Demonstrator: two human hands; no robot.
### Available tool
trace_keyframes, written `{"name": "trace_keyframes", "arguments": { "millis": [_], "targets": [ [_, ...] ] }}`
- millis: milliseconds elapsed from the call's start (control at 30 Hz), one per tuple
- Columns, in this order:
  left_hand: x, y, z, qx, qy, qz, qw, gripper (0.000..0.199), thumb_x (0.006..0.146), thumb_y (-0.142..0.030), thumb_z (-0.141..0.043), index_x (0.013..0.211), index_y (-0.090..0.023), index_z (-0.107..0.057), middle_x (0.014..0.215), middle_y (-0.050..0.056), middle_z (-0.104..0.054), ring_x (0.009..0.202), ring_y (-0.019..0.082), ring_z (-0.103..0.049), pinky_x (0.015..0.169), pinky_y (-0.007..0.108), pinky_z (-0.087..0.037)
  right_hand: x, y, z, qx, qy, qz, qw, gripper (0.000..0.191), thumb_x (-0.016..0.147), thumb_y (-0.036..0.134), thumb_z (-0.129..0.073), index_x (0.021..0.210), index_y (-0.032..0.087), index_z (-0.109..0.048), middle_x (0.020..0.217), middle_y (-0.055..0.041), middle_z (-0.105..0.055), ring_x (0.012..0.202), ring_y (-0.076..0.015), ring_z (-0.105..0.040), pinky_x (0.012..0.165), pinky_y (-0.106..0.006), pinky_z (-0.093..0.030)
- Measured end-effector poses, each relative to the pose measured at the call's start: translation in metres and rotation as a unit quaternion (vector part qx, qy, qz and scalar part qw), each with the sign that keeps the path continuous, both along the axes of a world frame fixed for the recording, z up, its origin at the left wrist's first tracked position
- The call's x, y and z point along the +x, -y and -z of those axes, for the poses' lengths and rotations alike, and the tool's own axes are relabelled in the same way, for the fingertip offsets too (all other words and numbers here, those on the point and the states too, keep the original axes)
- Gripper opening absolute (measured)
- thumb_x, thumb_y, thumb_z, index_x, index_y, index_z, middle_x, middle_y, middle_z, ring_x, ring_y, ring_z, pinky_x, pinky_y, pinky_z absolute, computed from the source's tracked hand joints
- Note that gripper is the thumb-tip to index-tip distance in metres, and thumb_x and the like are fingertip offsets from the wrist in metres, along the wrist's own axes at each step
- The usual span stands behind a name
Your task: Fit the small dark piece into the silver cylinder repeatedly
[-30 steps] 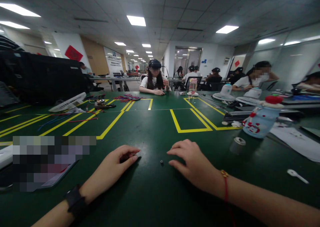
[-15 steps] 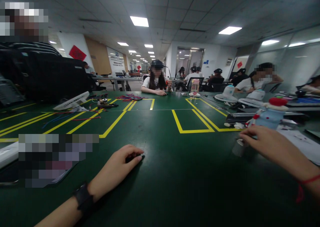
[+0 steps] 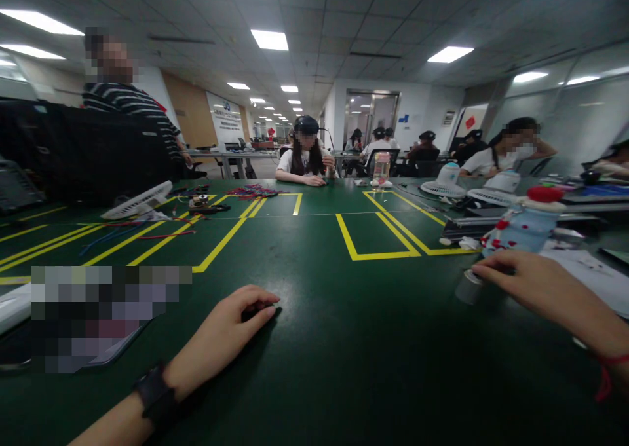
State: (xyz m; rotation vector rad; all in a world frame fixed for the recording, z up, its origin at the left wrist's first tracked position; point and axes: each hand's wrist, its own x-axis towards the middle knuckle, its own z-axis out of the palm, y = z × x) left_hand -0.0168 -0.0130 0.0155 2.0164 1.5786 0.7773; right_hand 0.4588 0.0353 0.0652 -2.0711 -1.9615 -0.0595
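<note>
1. Head view: a small grey can (image 3: 468,287) stands upright on the green tabletop (image 3: 314,380), at three o'clock from the middle. It is round and short. Its side looks dull and smooth, and its top rim is paler.
2. The right hand (image 3: 538,285) comes in from four o'clock. Its fingertips are at the can's top rim, and they hide part of it. The grip is bent, with thumb and finger close together. I cannot tell if they pinch anything, or if they press on the can.
3. The left hand (image 3: 228,328) rests at nine o'clock. Its grip is curled, with a thin gap at the tips of thumb and finger. The inside of the hand is dark and hard to see.
4. A blue bottle (image 3: 525,226) with a red top stands at one o'clock from the can. The right hand covers the bottle's bottom.
5. White paper (image 3: 597,279) lies at three o'clock, partly behind the right hand. A white thing (image 3: 580,343) peeks out by the right wrist, too hidden to name.
6. Big blurry squares cover most of a flat thing (image 3: 118,353) at nine o'clock, past the left hand. The picture's edge cuts off both arms.
7. Red and blue wires (image 3: 255,190) make a messy pile at eleven o'clock, too small to count.
</note>
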Motion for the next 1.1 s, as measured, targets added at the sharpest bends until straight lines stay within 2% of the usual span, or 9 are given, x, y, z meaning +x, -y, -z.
{"name": "trace_keyframes", "arguments": {
  "millis": [267, 433, 500, 633, 700, 800, 867, 1000, 1100],
  "targets": [
    [-0.001, -0.001, 0.001, -0.013, 0.007, 0.007, 1.0, 0.028, 0.087, -0.042, -0.049, 0.102, -0.025, -0.066, 0.103, 0.004, -0.063, 0.094, 0.024, -0.059, 0.086, 0.038, -0.047, 0.006, -0.002, 0.005, -0.034, -0.051, -0.007, 0.998, 0.04, 0.078, 0.055, -0.052, 0.098, 0.026, -0.07, 0.106, -0.0082, -0.065, 0.091, -0.0226, -0.06, 0.078, -0.035, -0.042],
    [-0.001, 0.001, -0.002, -0.009, 0.007, 0.014, 1.0, 0.028, 0.088, -0.043, -0.049, 0.102, -0.026, -0.066, 0.103, 0.003, -0.063, 0.096, 0.024, -0.06, 0.087, 0.038, -0.046, 0.01, -0.003, 0.009, -0.042, -0.083, 0.036, 0.995, 0.049, 0.074, 0.061, -0.055, 0.105, 0.025, -0.067, 0.106, -0.0093, -0.065, 0.086, -0.0231, -0.061, 0.075, -0.036, -0.044],
    [-0.002, 0.0, -0.001, -0.01, 0.006, 0.014, 1.0, 0.028, 0.088, -0.043, -0.048, 0.103, -0.026, -0.065, 0.104, 0.003, -0.063, 0.096, 0.024, -0.06, 0.088, 0.038, -0.046, 0.014, -0.005, 0.012, -0.056, -0.099, 0.017, 0.993, 0.045, 0.076, 0.058, -0.053, 0.101, 0.024, -0.068, 0.104, -0.0094, -0.066, 0.088, -0.0236, -0.062, 0.077, -0.036, -0.045],
    [-0.004, -0.003, 0.006, -0.007, 0.001, 0.015, 1.0, 0.028, 0.088, -0.043, -0.05, 0.103, -0.026, -0.065, 0.104, 0.003, -0.062, 0.096, 0.024, -0.059, 0.088, 0.038, -0.046, 0.02, -0.004, 0.02, -0.058, -0.185, -0.032, 0.98, 0.058, 0.073, 0.053, -0.061, 0.122, 0.022, -0.058, 0.12, -0.0127, -0.06, 0.098, -0.0255, -0.062, 0.078, -0.034, -0.049],
    [-0.005, -0.004, 0.008, -0.006, 0.001, 0.014, 1.0, 0.027, 0.088, -0.043, -0.051, 0.103, -0.026, -0.065, 0.103, 0.003, -0.062, 0.096, 0.023, -0.059, 0.087, 0.038, -0.046, 0.013, 0.0, 0.019, -0.069, -0.192, -0.035, 0.978, 0.058, 0.073, 0.051, -0.062, 0.122, 0.02, -0.058, 0.116, -0.0134, -0.061, 0.097, -0.0253, -0.063, 0.079, -0.033, -0.05],
    [-0.004, -0.004, 0.008, -0.005, 0.001, 0.013, 1.0, 0.026, 0.088, -0.043, -0.051, 0.102, -0.026, -0.065, 0.104, 0.003, -0.062, 0.096, 0.023, -0.06, 0.086, 0.038, -0.047, -0.024, 0.008, 0.01, -0.036, -0.153, -0.05, 0.986, 0.049, 0.078, 0.051, -0.057, 0.116, 0.021, -0.061, 0.106, -0.0105, -0.065, 0.09, -0.0229, -0.064, 0.077, -0.034, -0.05],
    [-0.004, -0.004, 0.008, -0.003, 0.001, 0.016, 1.0, 0.026, 0.088, -0.043, -0.051, 0.102, -0.027, -0.066, 0.104, 0.003, -0.062, 0.096, 0.023, -0.06, 0.086, 0.038, -0.047, -0.063, 0.015, 0.004, 0.001, -0.163, -0.109, 0.981, 0.047, 0.079, 0.05, -0.056, 0.116, 0.022, -0.061, 0.107, -0.0084, -0.065, 0.089, -0.0203, -0.063, 0.076, -0.033, -0.05],
    [-0.003, -0.004, 0.008, 0.003, -0.004, 0.019, 1.0, 0.026, 0.088, -0.042, -0.051, 0.102, -0.027, -0.066, 0.105, 0.003, -0.063, 0.096, 0.023, -0.06, 0.086, 0.037, -0.047, -0.152, 0.026, 0.007, 0.016, -0.202, -0.289, 0.936, 0.037, 0.08, 0.041, -0.058, 0.113, 0.024, -0.061, 0.11, -0.0033, -0.062, 0.092, -0.0142, -0.06, 0.083, -0.029, -0.049],
    [-0.005, -0.005, 0.009, 0.013, -0.011, 0.02, 1.0, 0.025, 0.088, -0.041, -0.051, 0.102, -0.027, -0.067, 0.105, 0.002, -0.063, 0.098, 0.022, -0.06, 0.088, 0.036, -0.047, -0.197, 0.032, 0.021, 0.002, -0.224, -0.372, 0.901, 0.031, 0.081, 0.032, -0.059, 0.111, 0.024, -0.061, 0.108, -0.0014, -0.062, 0.095, -0.0118, -0.057, 0.087, -0.027, -0.047]
  ]
}}
